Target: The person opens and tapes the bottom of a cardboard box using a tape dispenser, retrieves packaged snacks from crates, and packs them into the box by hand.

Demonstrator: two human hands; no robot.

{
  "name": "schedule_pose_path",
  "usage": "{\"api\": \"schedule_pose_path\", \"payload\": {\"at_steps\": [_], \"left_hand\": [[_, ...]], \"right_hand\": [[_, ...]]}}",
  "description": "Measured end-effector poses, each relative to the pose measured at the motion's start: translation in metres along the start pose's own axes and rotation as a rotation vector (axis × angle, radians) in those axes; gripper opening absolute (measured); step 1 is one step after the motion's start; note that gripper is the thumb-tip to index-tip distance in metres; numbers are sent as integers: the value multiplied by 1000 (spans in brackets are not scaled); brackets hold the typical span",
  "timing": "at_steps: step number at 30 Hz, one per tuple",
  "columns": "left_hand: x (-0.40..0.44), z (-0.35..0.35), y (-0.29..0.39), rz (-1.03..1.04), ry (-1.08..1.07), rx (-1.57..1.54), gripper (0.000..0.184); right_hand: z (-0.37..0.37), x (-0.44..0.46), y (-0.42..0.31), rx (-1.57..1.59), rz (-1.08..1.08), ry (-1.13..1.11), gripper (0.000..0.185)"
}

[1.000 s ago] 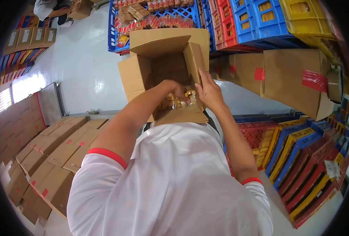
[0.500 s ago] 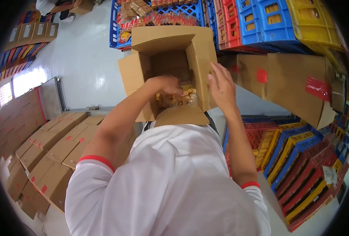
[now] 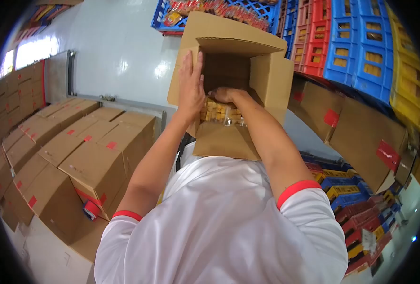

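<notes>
Now one open, smooth cardboard box (image 3: 263,78) holds clear plastic packs (image 3: 215,114) of small golden blocks toward its near edge, too overlapped to count. Of two bare hands, the left hand (image 3: 191,87) lies along the left edge, fingers straight, grip released; the right hand (image 3: 226,94) reaches in over the packs, its grip too hidden to tell.

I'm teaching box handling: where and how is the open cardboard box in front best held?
Probably by both side walls, one palm from each side: the cardboard box presents them opposite each other, and the left hand lies along the left one. The near flap, folded outward, would likely bend.
</notes>
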State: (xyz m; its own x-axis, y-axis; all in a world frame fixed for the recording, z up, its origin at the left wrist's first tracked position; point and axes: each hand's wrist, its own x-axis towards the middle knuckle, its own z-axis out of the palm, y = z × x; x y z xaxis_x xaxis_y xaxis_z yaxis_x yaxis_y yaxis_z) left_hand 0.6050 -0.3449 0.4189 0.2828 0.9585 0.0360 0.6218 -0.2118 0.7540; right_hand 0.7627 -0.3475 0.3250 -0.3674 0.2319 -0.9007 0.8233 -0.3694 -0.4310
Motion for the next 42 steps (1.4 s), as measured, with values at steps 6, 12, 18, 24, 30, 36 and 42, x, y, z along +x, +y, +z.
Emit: {"api": "schedule_pose_path", "payload": {"at_steps": [6,12,18,24,30,36,42], "left_hand": [[-3,9,6,-53,35,-31,71],[0,7,2,-12,36,-48,71],[2,0,8,-7,-34,-63,73],[-5,-18,-4,185,-70,61,75],[-9,-61,80,418,-87,-61,63],[-53,-42,202,530,-289,-444,37],[-180,50,282,725,-678,-529,47]], "right_hand": [[25,-8,0,319,5,-106,66],[25,9,4,357,-29,-134,65],[6,-8,-8,113,-4,0,64],[0,-119,-12,-190,-319,535,66],[67,-255,23,287,-486,1151,53],[198,-306,88,587,-407,1705,35],[374,-350,191,723,-201,1809,30]]}}
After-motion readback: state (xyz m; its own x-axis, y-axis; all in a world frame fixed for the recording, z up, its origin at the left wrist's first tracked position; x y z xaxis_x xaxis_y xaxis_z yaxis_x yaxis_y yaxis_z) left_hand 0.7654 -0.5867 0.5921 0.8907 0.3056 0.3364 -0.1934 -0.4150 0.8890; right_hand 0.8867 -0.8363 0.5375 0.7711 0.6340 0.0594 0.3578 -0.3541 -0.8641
